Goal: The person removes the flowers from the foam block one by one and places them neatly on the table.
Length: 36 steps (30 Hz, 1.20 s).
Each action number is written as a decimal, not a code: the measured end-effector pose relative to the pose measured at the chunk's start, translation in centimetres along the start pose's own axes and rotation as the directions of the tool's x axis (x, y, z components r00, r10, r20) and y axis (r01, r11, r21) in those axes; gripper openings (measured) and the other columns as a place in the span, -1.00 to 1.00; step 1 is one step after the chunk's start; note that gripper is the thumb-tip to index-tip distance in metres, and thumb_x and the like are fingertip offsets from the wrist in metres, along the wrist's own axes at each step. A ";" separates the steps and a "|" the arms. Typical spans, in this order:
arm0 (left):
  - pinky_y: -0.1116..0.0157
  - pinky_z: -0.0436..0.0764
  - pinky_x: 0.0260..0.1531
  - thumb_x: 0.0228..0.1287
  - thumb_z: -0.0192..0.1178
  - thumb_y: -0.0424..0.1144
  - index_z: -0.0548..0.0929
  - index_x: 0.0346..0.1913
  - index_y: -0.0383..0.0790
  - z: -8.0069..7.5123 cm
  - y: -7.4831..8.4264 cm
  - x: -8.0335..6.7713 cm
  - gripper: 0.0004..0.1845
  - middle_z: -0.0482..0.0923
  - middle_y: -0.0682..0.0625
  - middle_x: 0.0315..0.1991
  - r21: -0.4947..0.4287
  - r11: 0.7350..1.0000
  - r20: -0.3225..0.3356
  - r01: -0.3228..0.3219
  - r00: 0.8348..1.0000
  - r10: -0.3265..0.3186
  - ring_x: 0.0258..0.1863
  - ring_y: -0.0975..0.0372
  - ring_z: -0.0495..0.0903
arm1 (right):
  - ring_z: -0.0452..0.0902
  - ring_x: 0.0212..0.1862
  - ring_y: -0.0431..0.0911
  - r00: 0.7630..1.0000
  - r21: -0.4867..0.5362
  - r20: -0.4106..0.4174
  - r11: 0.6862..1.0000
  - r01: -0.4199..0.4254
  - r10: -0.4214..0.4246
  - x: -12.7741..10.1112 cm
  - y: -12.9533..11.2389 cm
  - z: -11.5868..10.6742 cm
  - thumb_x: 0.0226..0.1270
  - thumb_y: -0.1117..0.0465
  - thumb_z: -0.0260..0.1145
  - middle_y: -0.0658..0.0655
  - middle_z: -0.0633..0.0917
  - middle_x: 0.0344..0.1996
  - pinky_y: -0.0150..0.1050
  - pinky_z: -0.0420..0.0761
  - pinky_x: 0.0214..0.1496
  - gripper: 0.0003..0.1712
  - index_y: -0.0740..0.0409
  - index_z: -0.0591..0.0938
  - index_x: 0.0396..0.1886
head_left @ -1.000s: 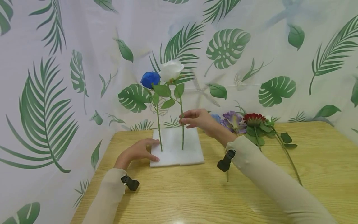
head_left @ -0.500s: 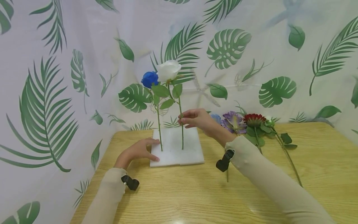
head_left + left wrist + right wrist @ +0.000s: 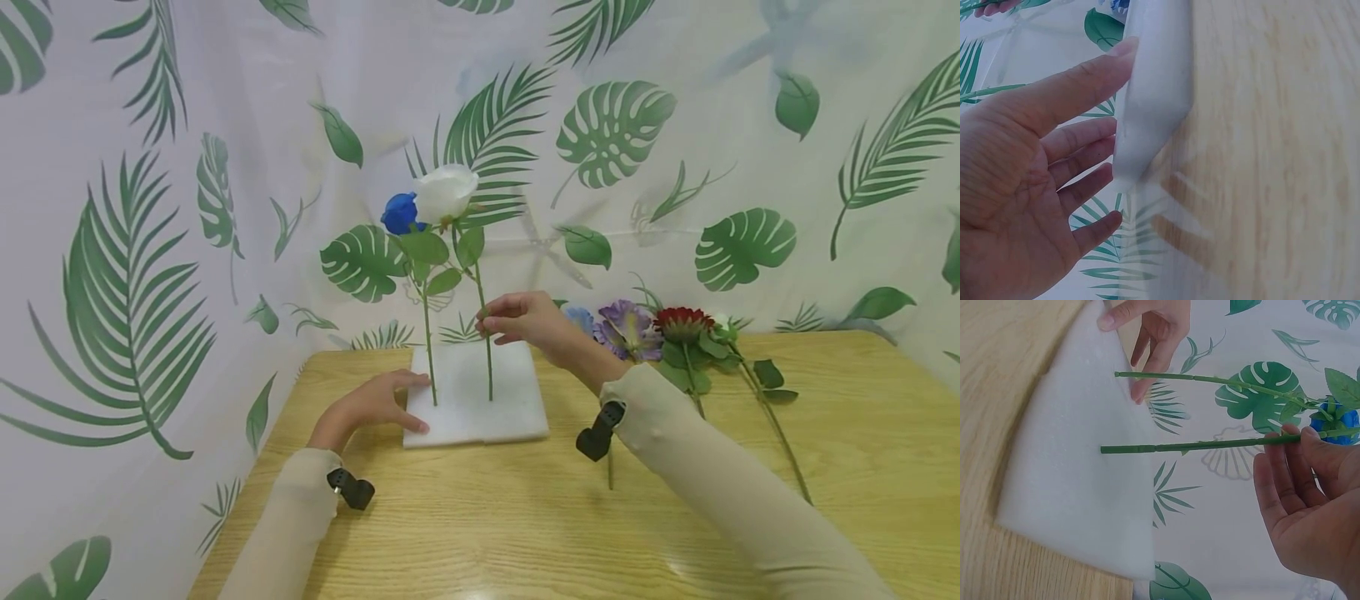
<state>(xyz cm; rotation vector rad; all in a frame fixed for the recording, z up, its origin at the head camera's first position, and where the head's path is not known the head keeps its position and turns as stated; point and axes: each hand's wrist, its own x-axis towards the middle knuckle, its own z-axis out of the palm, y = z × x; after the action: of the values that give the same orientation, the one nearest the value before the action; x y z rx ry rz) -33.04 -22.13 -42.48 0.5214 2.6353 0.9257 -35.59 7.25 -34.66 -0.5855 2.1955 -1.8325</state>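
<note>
My right hand (image 3: pixel 525 321) pinches the stem of a white rose (image 3: pixel 446 193) between thumb and fingertips, partway up. The stem's lower end meets the white foam board (image 3: pixel 517 417), and the stem leans left toward its bloom. To its left a blue rose (image 3: pixel 400 214) stands on its own stem in the same board. My left hand (image 3: pixel 371 404) rests at the board's left side, thumb and fingers spread. In the left wrist view the left fingertips (image 3: pixel 1107 228) lie along the foam's edge. The right wrist view shows both stems reaching the foam surface.
On the table's right lie a purple flower (image 3: pixel 628 329), a light blue flower (image 3: pixel 579 317), a red flower (image 3: pixel 682 323) and a small white flower (image 3: pixel 724 330), their stems pointing toward the front. A leaf-patterned curtain (image 3: pixel 637 50) hangs behind the wooden table (image 3: pixel 480 517).
The white rose's bloom has tipped leftward toward the blue rose as my right hand, still pinching the stem, shifted slightly left. My left hand has stayed on the foam board.
</note>
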 end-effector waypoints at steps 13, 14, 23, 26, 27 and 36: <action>-0.09 0.09 0.59 0.02 0.60 -0.13 0.41 0.49 -0.19 0.0 -0.3 0.3 -0.06 0.27 -0.16 0.55 0.002 1.000 -0.003 -0.004 1.000 0.004 0.62 -0.10 0.06 | 0.75 -0.07 -0.12 0.998 0.032 -0.062 0.999 -0.019 0.021 -0.1 -0.2 0.0 0.47 0.32 0.30 0.09 0.81 -0.12 -0.09 0.76 0.07 -0.65 0.45 0.63 0.14; -0.09 0.09 0.59 0.02 0.60 -0.13 0.41 0.49 -0.19 0.0 -0.3 0.3 -0.06 0.27 -0.17 0.55 0.003 1.000 -0.003 -0.006 1.000 0.006 0.62 -0.10 0.05 | 0.75 -0.08 -0.13 0.998 0.035 -0.065 0.999 -0.018 0.020 -0.1 -0.2 0.0 0.46 0.32 0.30 0.08 0.82 -0.13 -0.07 0.75 0.08 -0.64 0.45 0.63 0.15; -0.10 0.13 0.58 0.04 0.60 -0.15 0.40 0.50 -0.21 0.0 -0.3 0.4 -0.06 0.26 -0.20 0.55 0.002 1.000 0.004 0.000 1.000 0.000 0.61 -0.12 0.07 | 0.76 -0.10 -0.14 0.995 0.017 -0.096 1.000 0.006 -0.005 -0.2 -0.2 0.0 0.43 0.30 0.34 0.13 0.82 -0.10 -0.02 0.74 0.11 -0.67 0.42 0.67 0.10; -0.11 0.14 0.57 0.04 0.60 -0.16 0.39 0.50 -0.21 -0.1 -0.3 0.3 -0.06 0.26 -0.20 0.55 0.006 1.000 0.004 0.001 1.000 -0.001 0.60 -0.13 0.08 | 0.76 -0.12 -0.15 0.994 0.021 -0.105 1.000 0.010 -0.008 -0.2 -0.2 -0.1 0.43 0.30 0.35 0.14 0.83 -0.11 -0.01 0.74 0.11 -0.66 0.43 0.67 0.10; -0.11 0.14 0.57 0.04 0.59 -0.15 0.39 0.50 -0.22 -0.1 -0.3 0.3 -0.06 0.26 -0.21 0.55 0.009 1.000 0.005 -0.002 1.000 0.002 0.60 -0.13 0.08 | 0.76 -0.13 -0.17 0.994 0.022 -0.108 1.000 0.010 -0.008 -0.2 -0.3 -0.1 0.43 0.30 0.35 0.13 0.83 -0.12 0.00 0.74 0.11 -0.65 0.44 0.67 0.10; -0.10 0.15 0.57 0.05 0.59 -0.14 0.40 0.50 -0.22 -0.1 -0.2 0.2 -0.07 0.27 -0.20 0.55 0.016 1.000 0.006 -0.007 1.000 0.007 0.60 -0.12 0.10 | 0.76 -0.21 -0.21 0.991 0.041 -0.135 0.999 0.013 -0.007 -0.3 -0.1 -0.2 0.41 0.29 0.37 0.00 0.83 -0.25 0.09 0.71 0.15 -0.65 0.43 0.68 0.09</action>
<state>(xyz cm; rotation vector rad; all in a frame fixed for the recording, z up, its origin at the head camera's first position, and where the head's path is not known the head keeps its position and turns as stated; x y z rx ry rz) -33.35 -22.24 -42.63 0.5362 2.6388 0.9046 -35.43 7.53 -34.52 -0.4785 2.2347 -1.9723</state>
